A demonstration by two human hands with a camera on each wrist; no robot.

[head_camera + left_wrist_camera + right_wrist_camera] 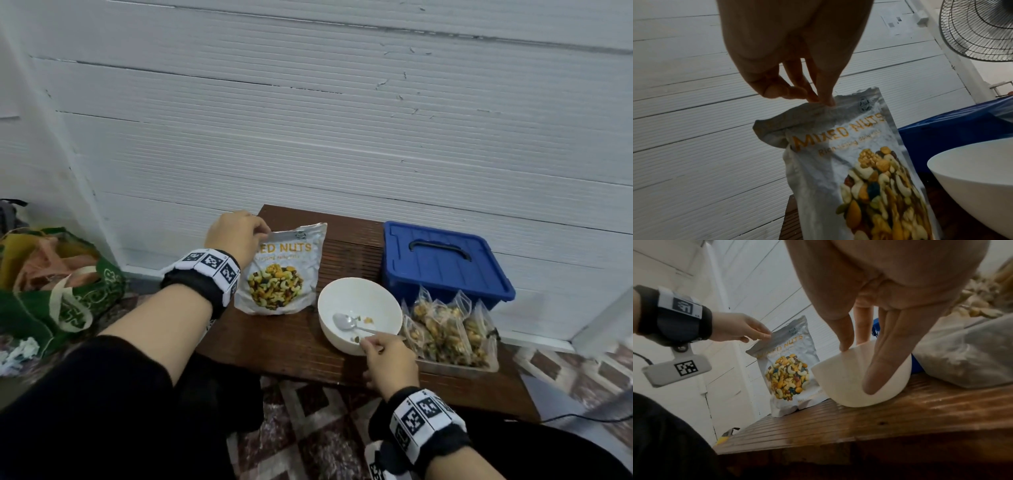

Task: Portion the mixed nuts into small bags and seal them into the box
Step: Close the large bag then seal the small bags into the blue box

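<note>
Near the middle of the head view the left hand (236, 233) pinches the top left corner of the silver foil pouch printed "MIXED NUTS" (282, 274), which stands upright on the dark brown slatted wooden table (274, 346); the left wrist view shows the fingertips (828, 100) closed on the crumpled top edge of the pouch. Just to the right of the pouch sits a round white bowl (359, 313), almost empty, with a few nut scraps on its bottom and a metal spoon (346, 322) lying inside. The right hand (388, 359), at the lower right of the bowl, holds the spoon's handle between curled fingers at the near rim; in the right wrist view the thumb rests on the rim while the other fingers hang down the outer wall. Right of the bowl, touching it, a clear plastic tray (459, 366) holds a cluster of small clear bags filled with nuts (445, 329), standing upright. Behind the tray, in the right centre of the frame, is the blue plastic box (445, 263) with its lid on and a dark handle on top. At the far left a green fabric bag (61, 291) sits on the floor.
</note>
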